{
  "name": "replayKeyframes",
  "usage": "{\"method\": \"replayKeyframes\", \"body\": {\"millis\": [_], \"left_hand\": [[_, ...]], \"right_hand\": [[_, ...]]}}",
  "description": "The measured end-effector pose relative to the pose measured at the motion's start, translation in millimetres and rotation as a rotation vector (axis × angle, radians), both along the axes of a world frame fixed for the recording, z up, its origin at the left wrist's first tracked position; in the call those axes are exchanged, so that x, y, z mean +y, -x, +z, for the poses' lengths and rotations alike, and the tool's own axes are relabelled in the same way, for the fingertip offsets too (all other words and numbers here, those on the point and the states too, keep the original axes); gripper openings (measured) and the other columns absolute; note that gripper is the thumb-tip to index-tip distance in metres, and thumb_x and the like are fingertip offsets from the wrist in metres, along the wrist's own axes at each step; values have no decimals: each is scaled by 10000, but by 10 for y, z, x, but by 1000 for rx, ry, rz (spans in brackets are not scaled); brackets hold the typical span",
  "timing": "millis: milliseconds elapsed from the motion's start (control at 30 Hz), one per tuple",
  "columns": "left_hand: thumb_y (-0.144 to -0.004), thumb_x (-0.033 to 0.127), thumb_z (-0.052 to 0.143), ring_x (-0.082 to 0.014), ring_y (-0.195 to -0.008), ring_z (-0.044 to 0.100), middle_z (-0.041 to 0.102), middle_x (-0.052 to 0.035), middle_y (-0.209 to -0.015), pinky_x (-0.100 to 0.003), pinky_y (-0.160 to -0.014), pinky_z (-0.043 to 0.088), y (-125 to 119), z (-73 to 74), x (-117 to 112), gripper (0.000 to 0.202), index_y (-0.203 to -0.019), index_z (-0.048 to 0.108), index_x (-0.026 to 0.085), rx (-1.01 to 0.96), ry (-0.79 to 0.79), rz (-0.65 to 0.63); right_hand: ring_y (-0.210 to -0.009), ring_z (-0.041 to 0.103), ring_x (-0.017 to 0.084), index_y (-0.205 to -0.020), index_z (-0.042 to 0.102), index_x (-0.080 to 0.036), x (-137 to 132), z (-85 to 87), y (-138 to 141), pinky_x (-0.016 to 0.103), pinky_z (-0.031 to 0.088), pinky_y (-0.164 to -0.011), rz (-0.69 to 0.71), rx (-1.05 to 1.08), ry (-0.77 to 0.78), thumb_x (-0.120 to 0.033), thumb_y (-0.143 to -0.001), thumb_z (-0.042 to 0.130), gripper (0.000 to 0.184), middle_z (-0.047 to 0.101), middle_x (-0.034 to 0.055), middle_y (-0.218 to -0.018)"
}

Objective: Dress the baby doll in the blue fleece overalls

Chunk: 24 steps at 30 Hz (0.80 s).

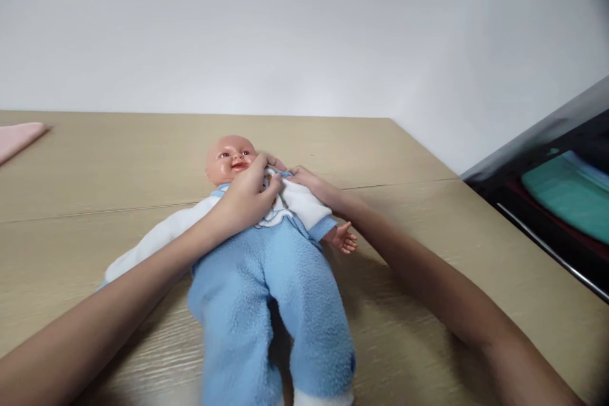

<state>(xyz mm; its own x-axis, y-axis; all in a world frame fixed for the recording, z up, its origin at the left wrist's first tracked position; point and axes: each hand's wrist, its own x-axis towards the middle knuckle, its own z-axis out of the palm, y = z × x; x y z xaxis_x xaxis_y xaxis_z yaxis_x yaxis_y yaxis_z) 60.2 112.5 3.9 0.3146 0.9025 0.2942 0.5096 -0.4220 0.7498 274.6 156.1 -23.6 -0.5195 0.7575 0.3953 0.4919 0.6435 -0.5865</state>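
Note:
A baby doll (223, 168) with a bald head lies on its back, its head toward the wall. It wears a light blue and white fleece romper (238, 285) with a decorated front. My left hand (254, 193) lies over the doll's chest just below the chin, fingers closed on the romper's upper front. At the shoulder on the right side, my right hand (309, 183) pinches the romper near the collar. One doll hand (345, 240) sticks out of its blue cuff; the other sleeve (157, 238) stretches left, partly behind my left forearm.
The doll rests on a light wooden table (404, 152) with a seam across it. Pink cloth (19, 138) lies at the far left edge. Beyond the table's right edge is a dark rack or case holding green folded cloth (566, 193). A white wall (285, 25) stands behind.

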Motion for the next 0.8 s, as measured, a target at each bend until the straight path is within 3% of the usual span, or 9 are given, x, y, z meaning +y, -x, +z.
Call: {"method": "replayKeyframes", "body": {"millis": [67, 133, 167, 300, 433, 533, 633, 700, 800], "left_hand": [[-1035, 299, 512, -263, -964, 708, 741, -81, -1036, -381, -782, 516, -4, -19, 1, 216, -1214, 591, 207, 28, -55, 23], [-1002, 232, 513, -267, -952, 709, 738, -80, -1015, -379, -763, 503, -18, -22, -19, 192, -1179, 585, 214, 74, -114, 50], [-985, 203, 513, -264, -914, 704, 733, -77, -992, -379, -745, 493, -27, -16, -38, 196, -1168, 582, 214, 104, -135, 62], [-963, 139, 496, -270, -839, 687, 731, -90, -970, -390, -714, 460, -52, 37, -145, 241, -1188, 564, 196, 266, -216, 105], [-990, 144, 478, -315, -914, 710, 758, -131, -1028, -411, -723, 452, -47, 77, -212, 190, -1155, 555, 197, 454, -284, 131], [-1028, 193, 496, -298, -863, 720, 770, -105, -981, -395, -698, 446, -56, 97, -229, 142, -1156, 556, 210, 490, -271, 144], [-1067, 286, 525, -287, -826, 729, 779, -89, -943, -376, -661, 431, -82, 122, -242, 130, -1173, 553, 217, 500, -245, 152], [-1089, 348, 521, -303, -836, 740, 783, -95, -934, -378, -655, 435, -94, 138, -248, 171, -1186, 557, 211, 502, -210, 146], [-1110, 374, 502, -332, -889, 754, 793, -123, -975, -397, -679, 455, -93, 151, -250, 212, -1190, 575, 192, 499, -172, 121]], "right_hand": [[-911, 802, 185, -1469, 644, -166, -164, 149, -175, 280, 661, -763, 68, -21, 193, -526, -1063, 701, 546, 820, 60, -1190], [-899, 792, 223, -1560, 584, -282, -327, 355, -380, 309, 636, -733, 142, -105, 326, -379, -929, 860, 696, 831, 42, -1171], [-860, 773, 237, -1519, 623, -322, -392, 460, -474, 317, 603, -709, 158, -169, 326, -313, -869, 894, 705, 830, 26, -1121], [-727, 668, 232, -1171, 759, -303, -461, 729, -691, 325, 432, -662, 121, -438, 128, -238, -857, 837, 330, 790, 7, -912], [-789, 679, 249, -1177, 736, -268, -368, 721, -739, 324, 399, -685, 140, -529, 85, -278, -891, 809, 296, 805, 30, -972], [-825, 717, 257, -1219, 748, -264, -332, 662, -786, 320, 445, -673, 176, -469, 209, -313, -908, 814, 322, 837, 39, -1049], [-705, 699, 223, -1220, 764, -283, -328, 605, -807, 318, 462, -627, 176, -364, 337, -390, -936, 848, 315, 835, 13, -938], [-673, 689, 216, -1225, 766, -281, -324, 562, -781, 318, 464, -611, 163, -333, 363, -496, -928, 879, 384, 829, 15, -905], [-780, 734, 248, -1283, 756, -269, -305, 486, -729, 321, 495, -639, 188, -334, 348, -577, -865, 929, 547, 854, 52, -1033]]}}
